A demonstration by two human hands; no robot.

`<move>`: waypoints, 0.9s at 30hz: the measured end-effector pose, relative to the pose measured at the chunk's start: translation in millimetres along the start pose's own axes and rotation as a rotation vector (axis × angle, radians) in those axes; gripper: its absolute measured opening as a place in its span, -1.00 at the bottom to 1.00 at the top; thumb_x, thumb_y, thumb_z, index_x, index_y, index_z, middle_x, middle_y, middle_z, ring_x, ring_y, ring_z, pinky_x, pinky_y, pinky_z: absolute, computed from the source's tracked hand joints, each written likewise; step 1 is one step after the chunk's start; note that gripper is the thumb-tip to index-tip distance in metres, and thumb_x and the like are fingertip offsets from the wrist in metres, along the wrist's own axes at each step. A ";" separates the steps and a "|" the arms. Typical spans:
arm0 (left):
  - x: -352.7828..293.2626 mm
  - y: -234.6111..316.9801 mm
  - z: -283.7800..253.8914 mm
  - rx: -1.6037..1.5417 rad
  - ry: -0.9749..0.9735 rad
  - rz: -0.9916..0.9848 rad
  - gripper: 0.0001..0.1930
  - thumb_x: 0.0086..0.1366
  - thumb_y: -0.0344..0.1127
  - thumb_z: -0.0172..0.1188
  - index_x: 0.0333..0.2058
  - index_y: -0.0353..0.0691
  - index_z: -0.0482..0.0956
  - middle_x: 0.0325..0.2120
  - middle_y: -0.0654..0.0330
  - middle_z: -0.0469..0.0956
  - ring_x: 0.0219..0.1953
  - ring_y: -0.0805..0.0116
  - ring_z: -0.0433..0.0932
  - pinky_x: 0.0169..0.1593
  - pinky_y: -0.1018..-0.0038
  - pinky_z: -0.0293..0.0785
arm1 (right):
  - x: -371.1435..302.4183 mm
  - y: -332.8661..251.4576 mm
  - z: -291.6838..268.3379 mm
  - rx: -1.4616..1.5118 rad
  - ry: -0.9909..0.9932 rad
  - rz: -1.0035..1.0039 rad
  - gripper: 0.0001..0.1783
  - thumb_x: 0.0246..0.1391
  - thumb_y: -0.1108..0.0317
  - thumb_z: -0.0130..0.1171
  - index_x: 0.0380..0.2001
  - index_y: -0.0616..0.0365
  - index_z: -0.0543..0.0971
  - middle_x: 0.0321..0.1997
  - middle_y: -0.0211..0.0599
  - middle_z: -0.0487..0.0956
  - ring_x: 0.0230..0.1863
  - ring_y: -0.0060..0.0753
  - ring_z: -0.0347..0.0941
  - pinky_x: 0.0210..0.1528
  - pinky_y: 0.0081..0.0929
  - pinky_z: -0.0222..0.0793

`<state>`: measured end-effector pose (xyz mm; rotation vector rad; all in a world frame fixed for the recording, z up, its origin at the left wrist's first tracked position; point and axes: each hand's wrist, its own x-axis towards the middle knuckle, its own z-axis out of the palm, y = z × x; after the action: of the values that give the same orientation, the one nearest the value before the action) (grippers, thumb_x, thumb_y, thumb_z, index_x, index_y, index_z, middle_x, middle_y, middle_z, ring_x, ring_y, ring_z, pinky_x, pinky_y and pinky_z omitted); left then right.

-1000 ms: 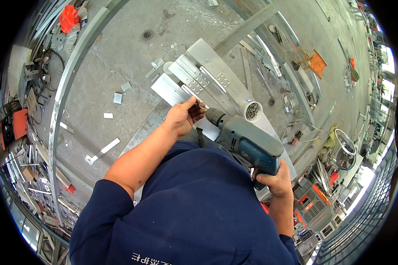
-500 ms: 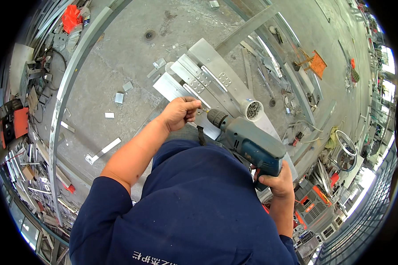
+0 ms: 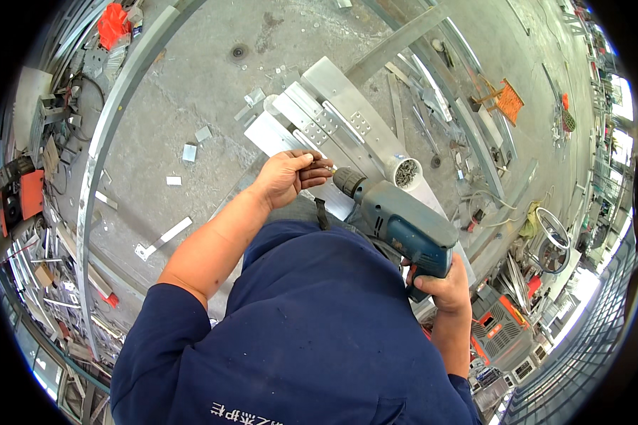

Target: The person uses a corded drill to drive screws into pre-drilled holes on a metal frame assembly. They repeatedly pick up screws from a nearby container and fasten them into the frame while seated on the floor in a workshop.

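My right hand [image 3: 443, 285] grips the handle of a blue-green power drill [image 3: 411, 225], which lies across in front of me with its chuck [image 3: 347, 183] toward the left. Beside the tip of the chuck is my left hand [image 3: 298, 176], palm partly up. Its fingers are loosely curled together with the thumb over them; anything small within them cannot be made out. Beyond both hands lie flat silver metal plates [image 3: 333, 81] and bars, some with clusters of holes or studs. A round white container [image 3: 391, 168] full of small metal screws [image 3: 407, 173] rests by the drill.
A long metal beam [image 3: 101, 152] curves down the left side. Steel frame bars [image 3: 397, 44] cross the far right. Metal offcuts [image 3: 189, 152] and a strip [image 3: 164, 239] are scattered on the concrete floor. An orange-and-grey machine [image 3: 503, 329] stands at the right.
My left hand's fingers have uncurled somewhat from a pinch near the drill tip, and the palm has turned up. The drill and right hand have barely moved.
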<state>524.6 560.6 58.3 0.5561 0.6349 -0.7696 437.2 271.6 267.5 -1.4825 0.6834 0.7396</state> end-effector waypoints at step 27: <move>26.4 -28.3 -11.8 -0.097 0.062 -0.160 -0.72 0.30 -0.08 0.30 -0.35 -0.20 0.61 -0.42 0.20 0.63 -0.36 0.28 0.64 -0.14 0.33 0.63 | 19.0 -14.0 -0.4 -0.191 0.011 0.042 -0.48 -0.30 0.49 0.31 -0.12 0.29 0.56 -0.39 -0.40 0.59 -0.38 -0.60 0.48 -0.28 -0.59 0.40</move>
<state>513.7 539.4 25.5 0.4456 0.7767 -0.8690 460.0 272.1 261.1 -1.6510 0.6687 0.8479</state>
